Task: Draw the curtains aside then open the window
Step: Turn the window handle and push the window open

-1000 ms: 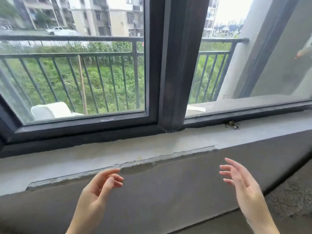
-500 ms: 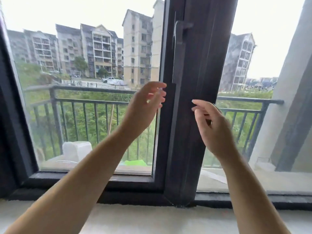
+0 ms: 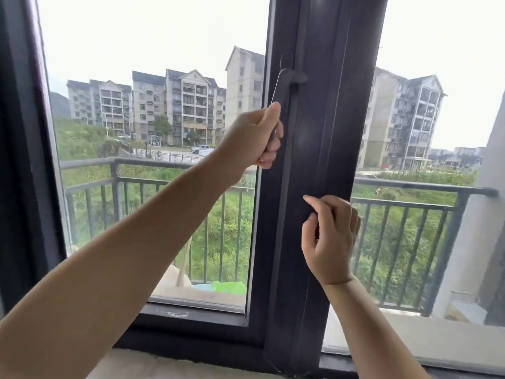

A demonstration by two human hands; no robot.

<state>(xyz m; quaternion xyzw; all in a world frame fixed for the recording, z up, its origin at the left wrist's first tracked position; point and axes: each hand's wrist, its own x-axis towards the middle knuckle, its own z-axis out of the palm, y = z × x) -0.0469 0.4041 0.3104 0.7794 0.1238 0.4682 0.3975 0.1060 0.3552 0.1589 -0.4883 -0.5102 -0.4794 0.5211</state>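
Observation:
A dark-framed window fills the view, with a thick centre mullion (image 3: 322, 165) between a left pane (image 3: 153, 132) and a right pane (image 3: 426, 132). A dark lever handle (image 3: 287, 86) hangs downward on the left sash's right edge. My left hand (image 3: 254, 138) is wrapped around the lower part of that handle. Lower down, my right hand (image 3: 330, 236) rests in front of the mullion, its fingers loosely curled and holding nothing. No curtain is in view.
A pale concrete sill (image 3: 164, 365) runs along the bottom. Outside stand a dark metal balcony railing (image 3: 410, 198), green brush and several apartment blocks. A grey wall (image 3: 481, 242) rises at the far right, and the dark left frame (image 3: 24, 160) borders the pane.
The view has tilted up from the sill to the window. Both hands rose from below the sill; my left hand has closed on the handle, and the right curled in front of the mullion.

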